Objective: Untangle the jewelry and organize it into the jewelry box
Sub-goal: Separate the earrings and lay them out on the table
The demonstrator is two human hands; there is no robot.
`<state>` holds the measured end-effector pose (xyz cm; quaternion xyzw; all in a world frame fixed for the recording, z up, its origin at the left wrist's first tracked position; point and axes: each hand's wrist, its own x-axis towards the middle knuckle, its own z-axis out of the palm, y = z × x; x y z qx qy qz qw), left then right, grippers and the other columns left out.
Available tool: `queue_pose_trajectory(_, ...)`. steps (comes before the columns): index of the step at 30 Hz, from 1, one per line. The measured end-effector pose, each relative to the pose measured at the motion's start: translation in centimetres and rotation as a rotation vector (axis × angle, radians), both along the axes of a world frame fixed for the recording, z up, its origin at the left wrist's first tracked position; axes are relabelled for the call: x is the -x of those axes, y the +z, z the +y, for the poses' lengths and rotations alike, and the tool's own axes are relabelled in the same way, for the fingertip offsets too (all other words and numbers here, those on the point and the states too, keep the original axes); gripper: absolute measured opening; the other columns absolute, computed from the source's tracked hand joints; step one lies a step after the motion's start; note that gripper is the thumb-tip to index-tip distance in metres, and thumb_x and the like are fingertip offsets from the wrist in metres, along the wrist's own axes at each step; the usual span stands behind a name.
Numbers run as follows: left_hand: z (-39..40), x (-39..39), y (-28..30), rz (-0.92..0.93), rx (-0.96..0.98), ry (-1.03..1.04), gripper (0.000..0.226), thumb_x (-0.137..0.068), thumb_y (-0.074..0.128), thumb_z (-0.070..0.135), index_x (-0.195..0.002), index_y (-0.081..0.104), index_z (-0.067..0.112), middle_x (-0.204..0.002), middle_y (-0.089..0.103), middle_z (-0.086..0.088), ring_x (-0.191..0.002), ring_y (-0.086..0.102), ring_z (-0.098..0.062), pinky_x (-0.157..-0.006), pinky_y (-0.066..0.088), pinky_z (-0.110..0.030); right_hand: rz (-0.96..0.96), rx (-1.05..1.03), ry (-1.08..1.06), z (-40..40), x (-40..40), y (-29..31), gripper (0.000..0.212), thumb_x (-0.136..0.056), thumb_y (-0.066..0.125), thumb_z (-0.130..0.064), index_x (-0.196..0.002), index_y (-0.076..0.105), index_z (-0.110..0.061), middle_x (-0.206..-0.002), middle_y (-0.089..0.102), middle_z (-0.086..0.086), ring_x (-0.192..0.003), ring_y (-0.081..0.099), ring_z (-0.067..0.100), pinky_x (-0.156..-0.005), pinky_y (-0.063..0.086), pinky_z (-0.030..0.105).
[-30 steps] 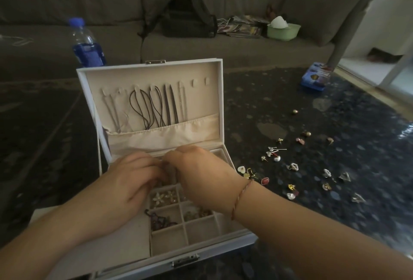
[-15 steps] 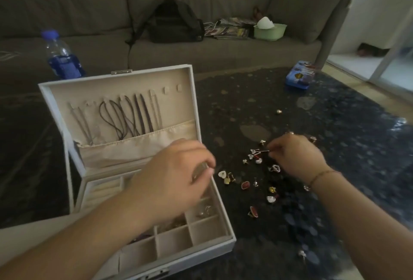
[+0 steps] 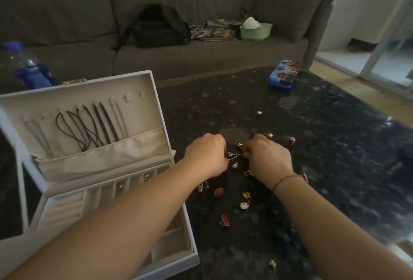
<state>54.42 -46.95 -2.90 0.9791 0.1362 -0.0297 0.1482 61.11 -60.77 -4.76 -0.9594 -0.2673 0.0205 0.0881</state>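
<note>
A white jewelry box (image 3: 89, 92) stands open at the left of the dark table (image 3: 324, 150), with dark cords (image 3: 89, 127) hanging in its lid and a few small pieces in its compartments. To its right, both hands meet over a small clump of silver stud earrings (image 3: 233, 155). My left hand (image 3: 205, 156) and my right hand (image 3: 266, 159) have curled fingers that pinch at this clump from either side. Loose earrings lie nearer me, among them a red oval one (image 3: 219, 191), a yellow one (image 3: 246, 195) and a white one (image 3: 244, 205).
A gold bead (image 3: 259, 113) lies farther out on the table, and a blue tin (image 3: 283, 74) sits at the far edge. A water bottle (image 3: 24, 65) stands behind the box. The sofa behind holds a black backpack (image 3: 161, 26) and a green tub (image 3: 256, 31).
Both hands have left the box compartments. The right hand went to the earrings on the table first, then the left hand followed and joined it at the silver studs.
</note>
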Motion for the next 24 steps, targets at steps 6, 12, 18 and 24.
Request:
queue_pose_trajectory(6,-0.9,-0.2,-0.2,-0.026,-0.021,-0.02,0.01,-0.092,0.066,0.025,-0.101,0.07,0.026,-0.099,0.066,0.003,-0.091,0.063,-0.018,-0.081,0.058,-0.038,0.069,-0.089,-0.098,-1.3,0.3,0.2,0.015,-0.094,0.057,-0.021,-0.104,0.06,-0.032,-0.11,0.052,-0.008,-0.096,0.056,0.014,-0.08,0.054,0.035)
queue_pose_trajectory(12,-0.1,0.6,1.4,-0.088,0.238,-0.014,0.003,-0.091,0.07,0.029,-0.092,0.073,0.028,-0.094,0.069,0.01,-0.09,0.064,-0.007,-0.082,0.053,-0.028,0.357,-0.447,-0.201,-2.4,0.8,1.2,0.016,-0.1,0.05,-0.022,-0.089,0.056,-0.032,-0.103,0.06,-0.007,-0.083,0.054,0.005,-0.068,0.044,0.026)
queue_pose_trajectory(18,3.1,8.8,6.6,-0.23,0.7,-0.002,0.005,-0.086,0.073,0.019,-0.087,0.073,0.015,-0.081,0.075,-0.001,-0.075,0.07,-0.01,-0.066,0.053,-0.021,0.154,-0.521,-0.13,-2.1,3.9,5.2,0.009,-0.099,0.05,-0.03,-0.093,0.056,-0.034,-0.088,0.056,-0.015,-0.082,0.054,0.01,-0.067,0.038,0.029)
queue_pose_trajectory(24,6.2,19.1,7.5,-0.206,0.928,0.162,0.022,-0.075,0.07,0.015,-0.087,0.068,-0.003,-0.086,0.075,-0.017,-0.074,0.072,-0.021,-0.062,0.054,-0.024,0.278,-0.608,0.184,0.3,10.5,7.0,0.02,-0.096,0.057,-0.023,-0.077,0.059,-0.03,-0.067,0.061,-0.01,-0.062,0.056,-0.006,-0.052,0.04,0.009)
